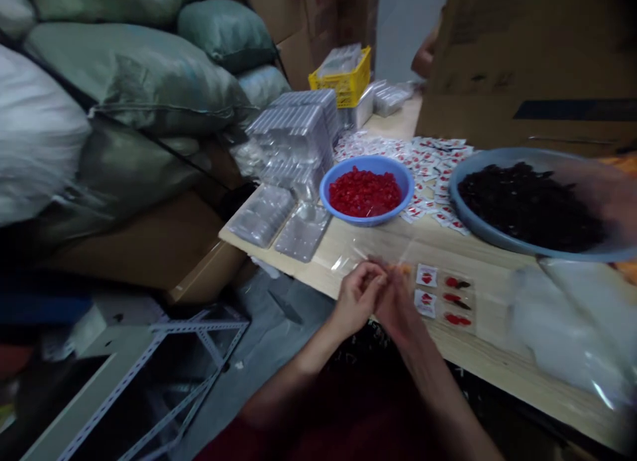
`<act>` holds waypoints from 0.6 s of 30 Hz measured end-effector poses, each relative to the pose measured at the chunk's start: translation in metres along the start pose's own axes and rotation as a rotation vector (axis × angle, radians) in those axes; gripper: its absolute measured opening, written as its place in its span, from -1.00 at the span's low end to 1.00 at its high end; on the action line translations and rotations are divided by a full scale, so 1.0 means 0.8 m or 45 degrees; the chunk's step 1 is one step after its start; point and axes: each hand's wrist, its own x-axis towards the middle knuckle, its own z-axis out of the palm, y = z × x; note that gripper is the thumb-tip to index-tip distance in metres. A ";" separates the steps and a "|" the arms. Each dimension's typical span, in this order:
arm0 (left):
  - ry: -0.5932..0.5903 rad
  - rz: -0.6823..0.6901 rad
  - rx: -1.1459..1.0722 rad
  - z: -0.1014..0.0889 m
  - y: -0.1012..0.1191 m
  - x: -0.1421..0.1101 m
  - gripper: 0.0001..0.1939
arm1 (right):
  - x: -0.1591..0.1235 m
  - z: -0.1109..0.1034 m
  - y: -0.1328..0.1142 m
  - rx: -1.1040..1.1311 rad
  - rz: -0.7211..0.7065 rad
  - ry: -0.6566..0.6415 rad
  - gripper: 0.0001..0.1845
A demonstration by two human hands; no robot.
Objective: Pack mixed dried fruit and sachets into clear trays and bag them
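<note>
My left hand [359, 296] and my right hand [395, 303] meet at the near edge of a wooden table [497, 361], fingers pinched together on something small that I cannot make out; a clear plastic film [371, 249] lies just beyond them. Right of my hands lies a clear tray [445, 300] with small white-and-red packets and red-and-dark pieces in its pockets. A blue bowl [367, 214] of red pieces stands behind my hands. A larger grey-blue basin [478, 232] of dark pieces stands to the right.
Stacks of clear blister trays [293, 142] sit at the table's left end. Many white-and-red packets [428, 162] lie scattered behind the bowl. A yellow crate [343, 83], a big cardboard box [527, 63] and another person's hand [424, 56] are at the back. Stuffed sacks [134, 76] are piled on the left. Clear bags [562, 328] lie at right.
</note>
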 end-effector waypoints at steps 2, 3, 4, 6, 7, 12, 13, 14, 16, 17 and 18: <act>-0.038 0.077 0.028 0.005 -0.009 0.016 -0.79 | 0.014 -0.009 -0.007 -0.110 -0.014 -0.028 -0.30; -0.051 0.101 0.007 0.005 -0.009 0.022 -0.79 | 0.016 -0.011 -0.011 -0.168 -0.056 -0.035 -0.33; -0.072 0.102 -0.057 0.005 -0.006 0.024 -0.78 | 0.014 -0.012 -0.015 -0.228 -0.113 -0.039 -0.36; -0.116 0.042 -0.323 0.006 0.003 0.022 -0.74 | 0.000 -0.013 -0.024 -0.380 -0.222 -0.049 -0.39; -0.129 -0.009 -0.492 0.007 0.009 0.018 -0.70 | -0.010 -0.012 -0.029 -0.487 -0.268 -0.037 -0.41; -0.038 -0.105 -0.935 0.008 0.029 -0.013 -0.43 | -0.064 -0.011 -0.059 -1.237 -0.576 0.140 -0.48; -0.051 -0.110 -0.952 0.004 0.033 -0.018 -0.37 | -0.073 -0.013 -0.065 -1.384 -0.660 0.097 -0.47; -0.095 -0.136 -0.963 -0.001 0.038 -0.024 -0.33 | -0.080 -0.015 -0.072 -1.514 -0.744 0.038 -0.44; -0.224 -0.228 -0.966 -0.014 0.050 -0.033 -0.31 | -0.095 -0.022 -0.083 -1.725 -0.864 -0.040 -0.36; -0.288 -0.276 -0.963 -0.022 0.055 -0.037 -0.30 | -0.102 -0.027 -0.087 -1.806 -0.899 -0.046 -0.34; -0.346 -0.321 -0.966 -0.029 0.060 -0.041 -0.28 | -0.109 -0.031 -0.091 -1.878 -0.925 -0.038 -0.33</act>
